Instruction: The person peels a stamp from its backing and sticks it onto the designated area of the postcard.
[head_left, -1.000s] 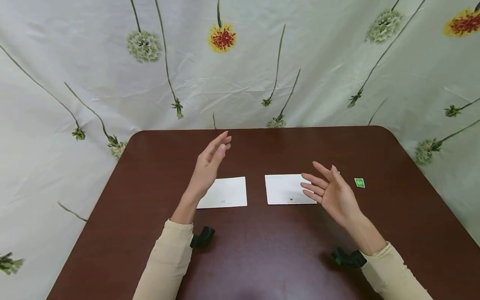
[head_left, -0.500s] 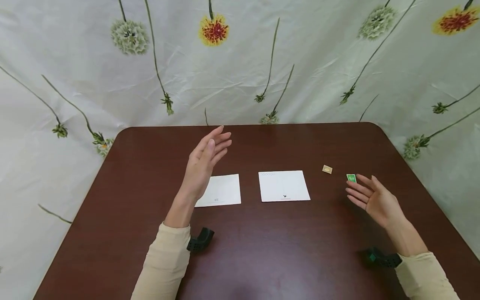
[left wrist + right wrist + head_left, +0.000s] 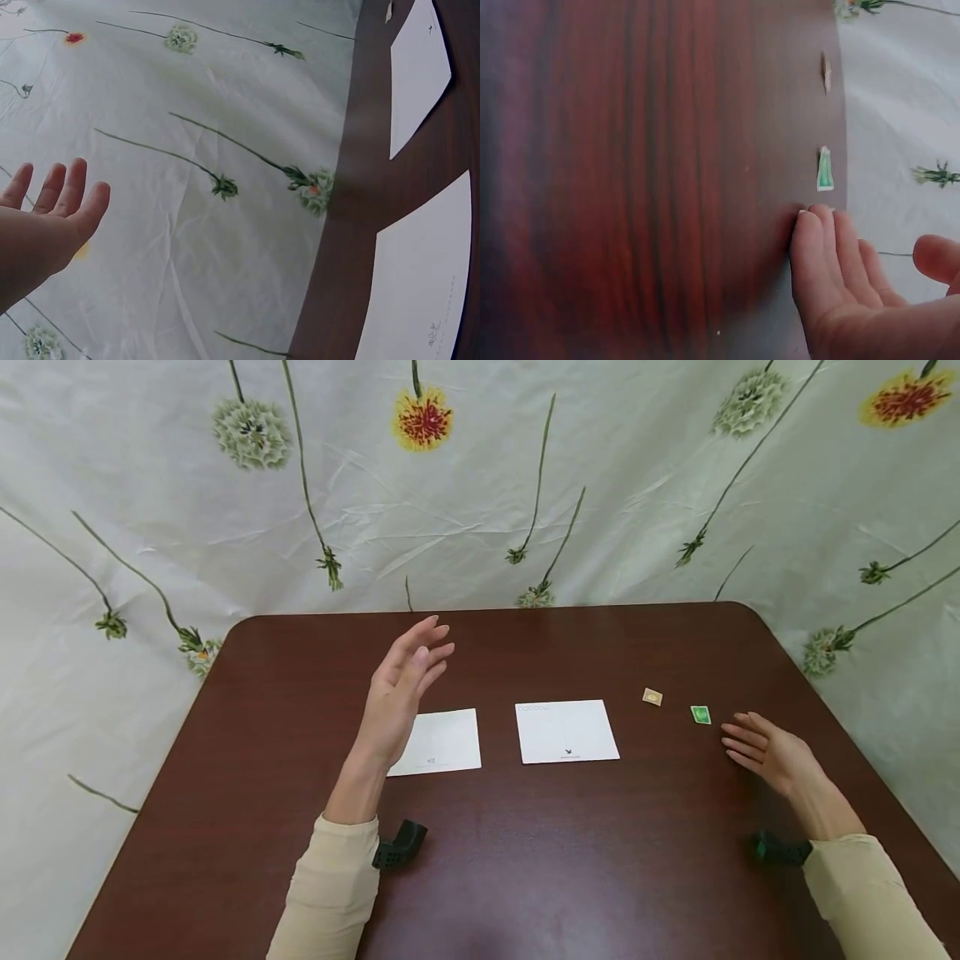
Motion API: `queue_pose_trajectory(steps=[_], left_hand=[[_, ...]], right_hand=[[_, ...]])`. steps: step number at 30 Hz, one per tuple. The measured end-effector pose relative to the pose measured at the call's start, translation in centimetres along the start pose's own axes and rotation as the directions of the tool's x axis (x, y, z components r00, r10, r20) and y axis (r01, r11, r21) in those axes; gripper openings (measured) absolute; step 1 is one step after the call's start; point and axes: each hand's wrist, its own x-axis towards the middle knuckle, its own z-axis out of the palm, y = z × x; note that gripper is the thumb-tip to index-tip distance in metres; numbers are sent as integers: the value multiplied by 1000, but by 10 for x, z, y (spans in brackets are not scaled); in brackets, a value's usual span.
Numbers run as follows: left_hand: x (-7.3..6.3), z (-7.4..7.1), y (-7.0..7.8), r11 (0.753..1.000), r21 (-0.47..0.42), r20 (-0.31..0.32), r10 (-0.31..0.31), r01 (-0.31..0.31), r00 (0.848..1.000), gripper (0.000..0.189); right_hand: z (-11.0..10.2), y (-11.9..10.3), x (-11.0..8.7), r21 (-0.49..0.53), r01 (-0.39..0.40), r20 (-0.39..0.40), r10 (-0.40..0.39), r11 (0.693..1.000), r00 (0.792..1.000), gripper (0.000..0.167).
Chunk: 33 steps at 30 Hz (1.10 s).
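Observation:
My left hand [image 3: 392, 702] is raised above the table with its fingers extended, holding nothing. Behind it lies the left white envelope [image 3: 442, 742], its left part hidden by that hand in the head view. A second white envelope [image 3: 567, 732], with a row of small boxes at its top left, lies flat to the right. My right hand [image 3: 776, 756] is just right of a small green stamp [image 3: 701, 715], fingers relaxed and holding nothing. In the right wrist view its fingertips are close to the green stamp [image 3: 825, 171]. A tan stamp [image 3: 652, 697] lies further left.
The dark brown table [image 3: 495, 860] has rounded far corners. Behind it hangs a white cloth [image 3: 480, 527] printed with flowers. A black wrist device [image 3: 400, 844] sits on the left wrist, another [image 3: 782, 849] on the right.
My right hand has moved right, from over the right envelope past both stamps, uncovering the tan stamp. The left hand stays raised, nearly in place. The head view has shifted slightly.

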Motion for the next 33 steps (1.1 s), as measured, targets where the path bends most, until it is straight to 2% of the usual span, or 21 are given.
queue_pose_trajectory(steps=[2,5,9,13,16,20,23,27,33], left_hand=[[0,0,-1,1000,3,1,-3,3,1000,41],[0,-1,-3,1000,25,5,-12,12,1000,40],[-2,-2,-5,997,73,3,-28,28,1000,41],[-3,-4,-4,996,87,-12,-31,32,999,42],[-3,-5,-3,996,86,-22,-36,37,999,42],[-2,-6,-3,995,83,-29,-44,47,999,42],[-2,-6,-4,996,75,-37,-52,55,998,42],[-2,-6,-5,995,70,-48,-64,68,997,42],[-2,-7,-5,994,73,-53,-76,80,996,44]], right_hand=[[3,-2,5,-155,-30,-80,18,988,997,54],[10,-5,12,-356,-93,-163,37,930,986,67],[20,-8,19,-497,-139,-211,36,857,977,65],[30,-10,26,-600,-135,-246,-22,788,969,63],[37,-11,32,-658,-138,-277,-68,740,958,61],[42,-10,38,-700,-166,-330,-109,694,938,57],[43,-9,40,-722,-180,-361,-142,668,922,51],[43,-7,42,-736,-191,-387,-171,649,906,44],[43,-6,44,-780,-215,-396,-197,588,897,37]])
